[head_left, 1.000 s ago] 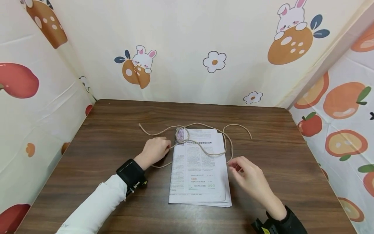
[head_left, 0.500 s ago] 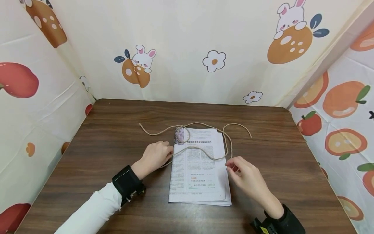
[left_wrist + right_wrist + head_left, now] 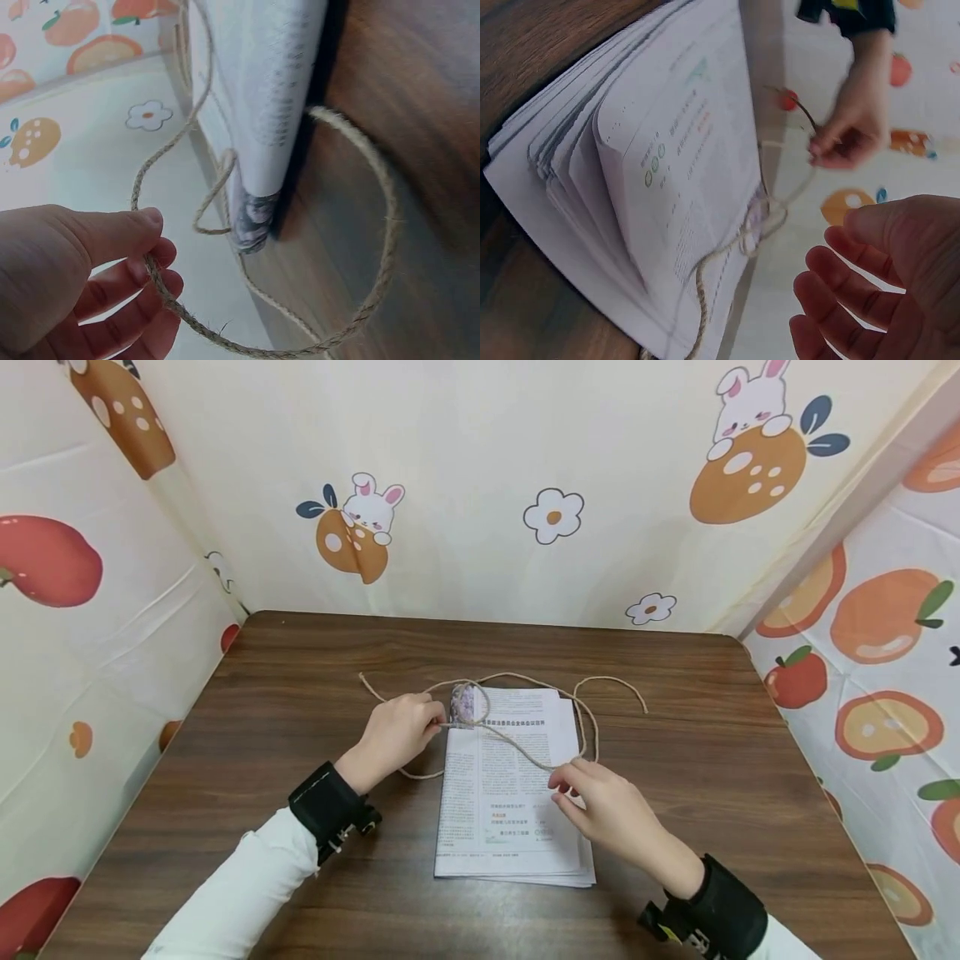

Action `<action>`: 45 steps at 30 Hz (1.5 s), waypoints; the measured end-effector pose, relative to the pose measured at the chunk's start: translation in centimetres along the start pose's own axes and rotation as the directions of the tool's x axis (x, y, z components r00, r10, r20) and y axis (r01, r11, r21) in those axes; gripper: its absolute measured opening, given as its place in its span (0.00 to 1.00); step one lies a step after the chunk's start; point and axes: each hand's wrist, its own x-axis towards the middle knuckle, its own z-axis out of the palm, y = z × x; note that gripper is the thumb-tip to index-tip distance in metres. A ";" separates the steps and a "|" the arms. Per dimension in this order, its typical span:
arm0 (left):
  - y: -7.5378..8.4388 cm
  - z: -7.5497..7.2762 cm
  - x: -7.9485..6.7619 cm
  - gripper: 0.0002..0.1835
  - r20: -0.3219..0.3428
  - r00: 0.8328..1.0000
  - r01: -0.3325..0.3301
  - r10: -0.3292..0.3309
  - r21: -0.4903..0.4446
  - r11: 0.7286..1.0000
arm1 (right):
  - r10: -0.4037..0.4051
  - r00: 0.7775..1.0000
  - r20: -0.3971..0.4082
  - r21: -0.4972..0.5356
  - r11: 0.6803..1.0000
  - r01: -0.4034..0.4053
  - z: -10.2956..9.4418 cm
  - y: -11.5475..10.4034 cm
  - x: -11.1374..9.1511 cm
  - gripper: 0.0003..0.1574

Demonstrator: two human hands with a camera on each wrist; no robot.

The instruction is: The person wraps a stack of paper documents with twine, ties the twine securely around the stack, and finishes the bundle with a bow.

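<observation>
A folded stack of newspapers (image 3: pixel 510 847) lies on the wooden table, its many sheet edges showing in the right wrist view. Thin twine (image 3: pixel 517 745) runs in loose loops across its upper part, with ends beyond the far edge. At the stack's left side, my left hand (image 3: pixel 397 735) pinches the twine between thumb and fingers; in the left wrist view a wide arc of twine (image 3: pixel 390 217) leads from the fingers to under the stack. My right hand (image 3: pixel 611 806) hovers over the stack's right edge, fingers loosely bent and holding nothing, fingertips close to the twine.
The dark wood table (image 3: pixel 300 652) extends around the stack on all sides. Printed curtains with rabbits, flowers and fruit (image 3: pixel 480 552) hang along its back and sides. Both wrists wear black bands (image 3: pixel 333 810).
My left hand has moved slightly away from me, lifting the pinched twine toward the stack's top left corner. My right hand has shifted left, from beside the stack to over its right edge.
</observation>
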 end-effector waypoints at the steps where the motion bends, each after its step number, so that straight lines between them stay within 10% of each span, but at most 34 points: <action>1: 0.0 -0.1 0.2 0.03 -0.004 1.000 0.008 -0.008 -0.004 1.000 | -0.012 1.000 0.022 -0.013 1.000 0.012 0.0 -0.1 0.3 0.11; 14: -0.6 -0.3 2.5 0.02 -0.003 0.994 0.108 -0.109 -0.106 0.988 | -0.118 0.970 0.214 0.005 0.993 0.120 1.6 -1.4 6.3 0.06; 27: -1.9 0.5 3.8 0.05 0.038 0.977 0.212 -0.209 -0.168 0.963 | -0.015 0.969 0.246 -0.012 1.000 0.019 4.5 -1.6 12.2 0.08; 45: -3.3 2.1 5.4 0.05 0.094 0.953 0.301 -0.288 -0.184 0.936 | 0.102 0.955 0.278 -0.133 0.989 -0.067 8.0 -2.1 14.7 0.10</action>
